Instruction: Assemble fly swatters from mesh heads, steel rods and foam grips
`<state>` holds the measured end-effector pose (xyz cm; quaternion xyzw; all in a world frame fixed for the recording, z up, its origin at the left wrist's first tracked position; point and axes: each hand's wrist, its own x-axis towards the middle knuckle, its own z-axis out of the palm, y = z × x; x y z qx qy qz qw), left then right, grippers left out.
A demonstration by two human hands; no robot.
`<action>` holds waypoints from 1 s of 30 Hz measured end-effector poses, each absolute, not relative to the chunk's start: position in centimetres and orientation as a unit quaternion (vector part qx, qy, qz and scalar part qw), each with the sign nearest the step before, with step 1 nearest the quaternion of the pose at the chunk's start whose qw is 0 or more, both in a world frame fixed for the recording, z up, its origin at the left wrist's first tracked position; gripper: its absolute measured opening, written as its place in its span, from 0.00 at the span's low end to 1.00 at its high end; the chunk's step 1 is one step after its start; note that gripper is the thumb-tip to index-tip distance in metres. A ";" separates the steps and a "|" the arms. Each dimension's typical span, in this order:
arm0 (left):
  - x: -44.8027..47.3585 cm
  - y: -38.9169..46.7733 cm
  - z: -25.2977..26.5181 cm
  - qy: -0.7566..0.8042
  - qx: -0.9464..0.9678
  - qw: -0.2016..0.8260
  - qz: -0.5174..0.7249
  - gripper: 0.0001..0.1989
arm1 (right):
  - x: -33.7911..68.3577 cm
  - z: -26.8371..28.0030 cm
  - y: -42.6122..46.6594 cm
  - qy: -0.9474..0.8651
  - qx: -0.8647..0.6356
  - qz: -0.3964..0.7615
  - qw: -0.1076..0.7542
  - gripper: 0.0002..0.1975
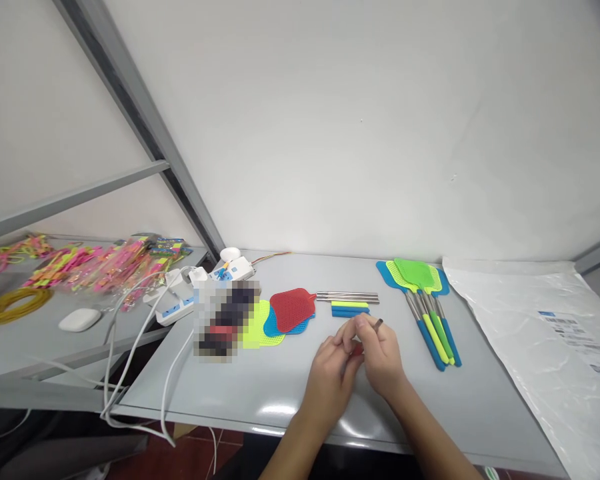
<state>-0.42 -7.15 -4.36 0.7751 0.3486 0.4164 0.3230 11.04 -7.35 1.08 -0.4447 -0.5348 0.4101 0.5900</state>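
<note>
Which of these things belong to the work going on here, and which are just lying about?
Seemingly part of the job: held rod, held red piece, loose rods, handles, swatter heads, assembled swatters.

Probably lying about: power strips, white puck, yellow coil, pink packets, white bag.

It is bright here, and the light seems to come from above. White glare shines on the front of the worktop (235, 393), and the plastic sheet (510, 293) has shiny streaks. The wall (360, 167) is lit softly. The floor (195, 457) looks dark. The red piece (359, 349) is too small to see well. The pink and yellow bits (105, 263) look smudgy. Blocky squares (225, 323) hide one patch. Things near the sides look stretched.
</note>
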 end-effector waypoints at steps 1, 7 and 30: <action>-0.4 -7.1 -4.4 0.345 0.776 0.321 0.418 0.19 | 10.9 1.0 -7.4 -0.531 -0.448 0.408 0.592 0.22; -0.5 -7.1 -4.3 0.332 0.778 0.325 0.423 0.23 | 10.5 0.4 -7.3 -0.528 -0.466 0.394 0.591 0.22; -0.5 -7.7 -4.0 0.356 0.781 0.270 0.436 0.13 | 9.9 1.0 -8.0 -0.507 -0.451 0.392 0.621 0.24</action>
